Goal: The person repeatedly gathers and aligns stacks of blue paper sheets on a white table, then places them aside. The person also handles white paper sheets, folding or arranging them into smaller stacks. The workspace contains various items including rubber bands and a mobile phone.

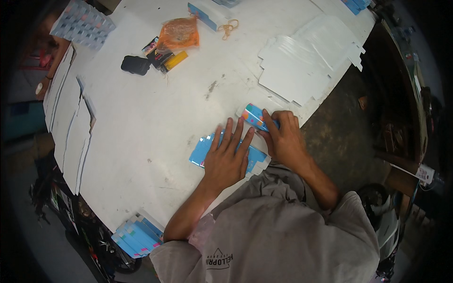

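Observation:
My left hand (223,162) lies flat with its fingers spread on a flat blue printed carton blank (200,151), which rests at the table's near edge. Part of that blank is covered by the hand; its pale flaps show at the right end. Just to the right, my right hand (289,144) has its thumb and fingers closed on a small blue carton (253,114) with coloured dots. That carton is bent over or folded, low over the tabletop, and its near end is hidden under the fingers.
White die-cut blanks (302,66) lie at the right edge of the white table (137,118). Farther back are an orange bag (180,34), a black case (135,65), a yellow piece (176,61) and rubber bands (228,29). Blue cartons (138,238) are stacked at lower left.

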Demonstrator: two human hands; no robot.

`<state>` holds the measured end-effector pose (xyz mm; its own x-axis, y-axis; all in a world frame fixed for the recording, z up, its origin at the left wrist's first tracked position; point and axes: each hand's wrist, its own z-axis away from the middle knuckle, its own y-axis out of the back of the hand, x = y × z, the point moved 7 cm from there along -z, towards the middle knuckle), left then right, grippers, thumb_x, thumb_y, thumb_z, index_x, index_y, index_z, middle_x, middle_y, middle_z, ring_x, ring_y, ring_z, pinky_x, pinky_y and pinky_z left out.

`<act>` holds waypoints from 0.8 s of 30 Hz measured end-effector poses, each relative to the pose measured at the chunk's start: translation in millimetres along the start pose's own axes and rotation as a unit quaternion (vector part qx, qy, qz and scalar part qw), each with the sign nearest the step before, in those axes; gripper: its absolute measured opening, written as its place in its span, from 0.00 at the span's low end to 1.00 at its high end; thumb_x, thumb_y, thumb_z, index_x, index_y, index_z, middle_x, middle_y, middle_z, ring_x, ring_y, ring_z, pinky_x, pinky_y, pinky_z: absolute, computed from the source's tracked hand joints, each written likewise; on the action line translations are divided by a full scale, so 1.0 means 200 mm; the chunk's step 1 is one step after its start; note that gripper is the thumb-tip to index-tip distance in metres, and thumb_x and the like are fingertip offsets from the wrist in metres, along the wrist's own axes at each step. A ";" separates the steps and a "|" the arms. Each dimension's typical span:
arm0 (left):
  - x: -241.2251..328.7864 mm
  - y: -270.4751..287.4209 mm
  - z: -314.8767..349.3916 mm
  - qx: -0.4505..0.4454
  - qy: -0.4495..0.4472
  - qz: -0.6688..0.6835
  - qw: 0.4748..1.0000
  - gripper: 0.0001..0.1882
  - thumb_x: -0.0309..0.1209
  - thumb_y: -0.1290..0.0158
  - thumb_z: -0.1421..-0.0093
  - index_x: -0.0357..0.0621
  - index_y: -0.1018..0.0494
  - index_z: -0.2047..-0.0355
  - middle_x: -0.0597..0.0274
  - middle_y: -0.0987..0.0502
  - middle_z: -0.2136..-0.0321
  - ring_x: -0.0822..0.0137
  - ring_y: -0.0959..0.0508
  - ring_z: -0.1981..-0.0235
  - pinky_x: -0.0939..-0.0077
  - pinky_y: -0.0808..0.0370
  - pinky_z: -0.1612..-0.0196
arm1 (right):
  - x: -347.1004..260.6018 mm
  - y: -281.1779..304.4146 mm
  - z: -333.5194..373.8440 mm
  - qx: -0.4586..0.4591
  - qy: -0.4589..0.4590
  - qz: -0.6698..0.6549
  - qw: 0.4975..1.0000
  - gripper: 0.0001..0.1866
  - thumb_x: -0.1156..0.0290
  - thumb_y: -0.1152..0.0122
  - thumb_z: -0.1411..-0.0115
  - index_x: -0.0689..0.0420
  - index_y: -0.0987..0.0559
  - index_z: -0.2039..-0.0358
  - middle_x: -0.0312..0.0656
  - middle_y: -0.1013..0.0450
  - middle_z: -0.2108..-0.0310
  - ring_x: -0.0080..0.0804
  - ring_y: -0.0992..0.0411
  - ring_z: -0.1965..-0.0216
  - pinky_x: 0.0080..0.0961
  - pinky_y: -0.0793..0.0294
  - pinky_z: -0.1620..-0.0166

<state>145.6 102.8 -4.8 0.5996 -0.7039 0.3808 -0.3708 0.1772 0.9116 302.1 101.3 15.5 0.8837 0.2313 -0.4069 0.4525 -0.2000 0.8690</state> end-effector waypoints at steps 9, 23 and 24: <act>-0.01 -0.05 -0.03 -0.079 -0.036 0.030 0.996 0.35 0.35 0.44 0.39 0.35 0.33 0.32 0.45 0.39 0.27 0.41 0.44 0.25 0.34 0.49 0.26 | 0.15 0.05 -0.03 0.095 -0.107 0.006 0.990 0.21 0.77 0.37 0.38 0.60 0.22 0.43 0.57 0.25 0.49 0.54 0.26 0.46 0.47 0.26 0.49; 0.04 -0.07 -0.01 -0.018 -0.030 -0.063 0.997 0.34 0.38 0.44 0.36 0.35 0.32 0.32 0.44 0.38 0.28 0.47 0.42 0.24 0.40 0.42 0.27 | -0.04 -0.09 0.06 -0.078 -0.066 -0.284 0.953 0.20 0.82 0.38 0.39 0.62 0.22 0.46 0.57 0.23 0.68 0.54 0.20 0.68 0.47 0.22 0.62; 0.04 -0.08 -0.02 -0.048 -0.033 -0.056 0.997 0.35 0.39 0.44 0.37 0.35 0.32 0.32 0.44 0.39 0.27 0.47 0.43 0.24 0.40 0.43 0.27 | -0.01 -0.10 0.09 -0.049 -0.071 -0.235 0.968 0.22 0.82 0.37 0.39 0.61 0.23 0.44 0.57 0.23 0.67 0.54 0.20 0.67 0.47 0.22 0.62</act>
<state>158.0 97.0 -15.2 0.5833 -0.7667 0.2683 -0.2325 0.1589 0.9595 293.5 87.8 -6.5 0.5940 0.1404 -0.7921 0.8009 -0.0112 0.5987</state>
